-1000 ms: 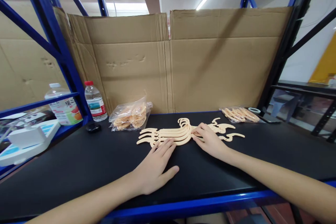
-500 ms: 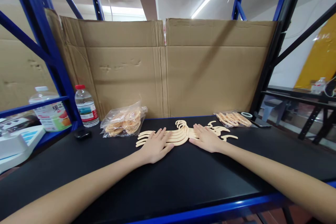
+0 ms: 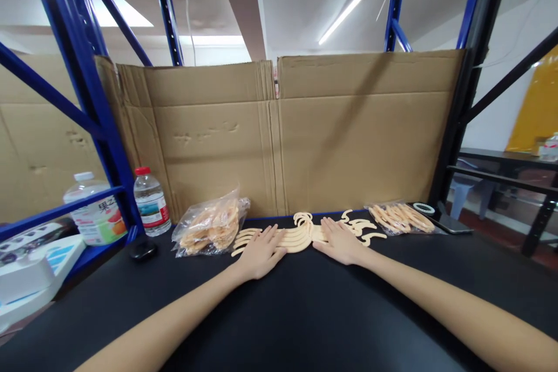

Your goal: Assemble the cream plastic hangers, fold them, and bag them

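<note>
Several cream-coloured hanger-shaped pieces (image 3: 296, 239) lie overlapping on the black tabletop (image 3: 279, 314), their hooks pointing to the back. My left hand (image 3: 261, 253) rests flat on their left part, fingers spread. Over the right part lies my right hand (image 3: 342, 241), palm down with its fingers stretched out. Some curved ends stick out past it on the right. The parts under both palms are hidden.
A clear bag of peach-coloured pieces (image 3: 211, 225) sits left, beside a red-capped bottle (image 3: 151, 203) and a black object (image 3: 143, 249). Another bag (image 3: 401, 218) and a phone (image 3: 453, 224) lie right. A cardboard wall (image 3: 357, 139) stands behind.
The camera view has tilted up, so the scene sits lower. On the right, the curved ends lie closer together. Both hands stay flat on the pieces.
</note>
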Available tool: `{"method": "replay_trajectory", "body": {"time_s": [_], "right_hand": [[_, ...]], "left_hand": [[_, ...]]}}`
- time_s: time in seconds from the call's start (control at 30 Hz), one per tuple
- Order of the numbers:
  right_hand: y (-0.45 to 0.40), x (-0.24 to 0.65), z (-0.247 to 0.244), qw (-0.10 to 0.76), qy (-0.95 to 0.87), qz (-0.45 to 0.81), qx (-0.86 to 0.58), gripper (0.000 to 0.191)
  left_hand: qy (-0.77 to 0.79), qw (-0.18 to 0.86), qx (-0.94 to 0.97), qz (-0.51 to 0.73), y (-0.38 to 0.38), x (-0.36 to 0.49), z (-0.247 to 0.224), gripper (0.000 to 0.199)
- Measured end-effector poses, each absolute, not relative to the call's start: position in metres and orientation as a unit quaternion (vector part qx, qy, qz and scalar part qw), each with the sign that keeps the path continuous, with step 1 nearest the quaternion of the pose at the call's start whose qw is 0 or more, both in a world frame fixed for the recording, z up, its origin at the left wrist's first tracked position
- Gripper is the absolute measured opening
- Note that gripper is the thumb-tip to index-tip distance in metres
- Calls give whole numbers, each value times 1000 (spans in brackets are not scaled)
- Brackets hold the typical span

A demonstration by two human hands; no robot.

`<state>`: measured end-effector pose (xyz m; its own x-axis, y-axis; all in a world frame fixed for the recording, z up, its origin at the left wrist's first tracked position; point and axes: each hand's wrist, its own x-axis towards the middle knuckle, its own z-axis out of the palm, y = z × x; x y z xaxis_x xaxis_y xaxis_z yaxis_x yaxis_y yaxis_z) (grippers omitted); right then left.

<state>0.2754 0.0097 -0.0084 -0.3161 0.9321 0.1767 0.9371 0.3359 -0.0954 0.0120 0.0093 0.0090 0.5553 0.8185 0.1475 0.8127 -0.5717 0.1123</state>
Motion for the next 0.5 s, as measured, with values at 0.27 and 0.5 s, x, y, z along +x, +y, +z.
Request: {"method": "replay_trajectory", "body": {"time_s": [0.27, 0.5], "right_hand": [[5, 274, -5, 146, -801, -12, -580, 89], [-2, 279, -6, 295, -795, -77, -525, 47]], "left_hand": [[455, -35, 881, 126, 12, 8, 1, 54], [417, -82, 889, 173, 9, 7, 0, 43]]}}
